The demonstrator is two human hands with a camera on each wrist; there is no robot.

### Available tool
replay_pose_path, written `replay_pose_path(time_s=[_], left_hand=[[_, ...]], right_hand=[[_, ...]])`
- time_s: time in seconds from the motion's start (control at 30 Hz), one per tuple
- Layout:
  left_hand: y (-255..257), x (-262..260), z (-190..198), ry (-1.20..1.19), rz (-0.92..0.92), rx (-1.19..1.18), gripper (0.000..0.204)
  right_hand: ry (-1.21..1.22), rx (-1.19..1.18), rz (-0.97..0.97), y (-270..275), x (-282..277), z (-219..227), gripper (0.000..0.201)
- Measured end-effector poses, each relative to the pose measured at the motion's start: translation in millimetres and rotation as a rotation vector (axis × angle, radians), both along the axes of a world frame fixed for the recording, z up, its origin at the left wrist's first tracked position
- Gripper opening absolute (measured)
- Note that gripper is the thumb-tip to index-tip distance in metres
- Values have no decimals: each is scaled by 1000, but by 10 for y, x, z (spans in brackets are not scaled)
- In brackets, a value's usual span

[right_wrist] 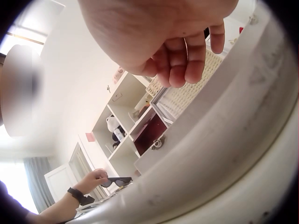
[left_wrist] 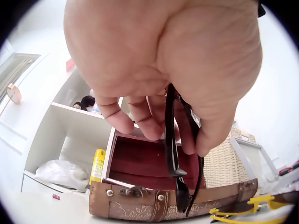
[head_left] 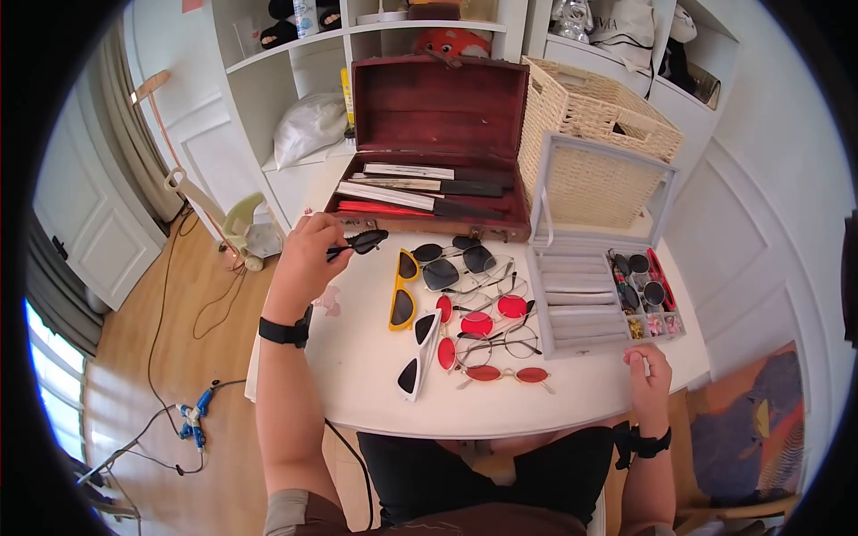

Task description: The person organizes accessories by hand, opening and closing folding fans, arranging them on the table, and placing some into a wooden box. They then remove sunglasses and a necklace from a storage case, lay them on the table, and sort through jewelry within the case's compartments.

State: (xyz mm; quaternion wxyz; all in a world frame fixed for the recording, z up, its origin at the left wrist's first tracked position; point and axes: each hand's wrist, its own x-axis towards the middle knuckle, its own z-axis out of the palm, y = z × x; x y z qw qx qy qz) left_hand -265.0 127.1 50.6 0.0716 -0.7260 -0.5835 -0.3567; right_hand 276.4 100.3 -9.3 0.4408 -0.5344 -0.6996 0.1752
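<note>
My left hand [head_left: 308,259] pinches a pair of black sunglasses [head_left: 366,241] by one end, held over the table's left side in front of the wooden case. In the left wrist view the dark frame [left_wrist: 169,140] hangs down between thumb and fingers. My right hand [head_left: 650,380], fingers loosely curled and holding nothing, is at the table's front right edge, just below the grey display box [head_left: 585,347]. Nearest the left hand lie yellow-framed sunglasses [head_left: 393,308]. White-framed sunglasses [head_left: 431,353] and red oval sunglasses [head_left: 483,372] lie closer to the front edge.
Behind stands an open dark-red case [head_left: 438,112] with several folded fans [head_left: 398,192] inside. A wicker basket [head_left: 545,98] is at its right. The display box's lid [head_left: 601,183] is raised; sunglasses and small trinkets fill its right side. Several clear and tinted glasses [head_left: 518,339] lie mid-table.
</note>
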Motion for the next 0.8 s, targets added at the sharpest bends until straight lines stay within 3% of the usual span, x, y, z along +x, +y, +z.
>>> replay_pose_path(time_s=[0.37,0.67,0.8], left_hand=[[-1,288,-72,249,93,-145,16],[34,429,-135,218,46,-416,20],[50,419,-173,139,-7,-418,21]], right_hand=[[34,-4,-50,116,50,-227,8],[-109,107,-74,50,-40,-221,5],[-129,90,-69,41,-53,-192,4]])
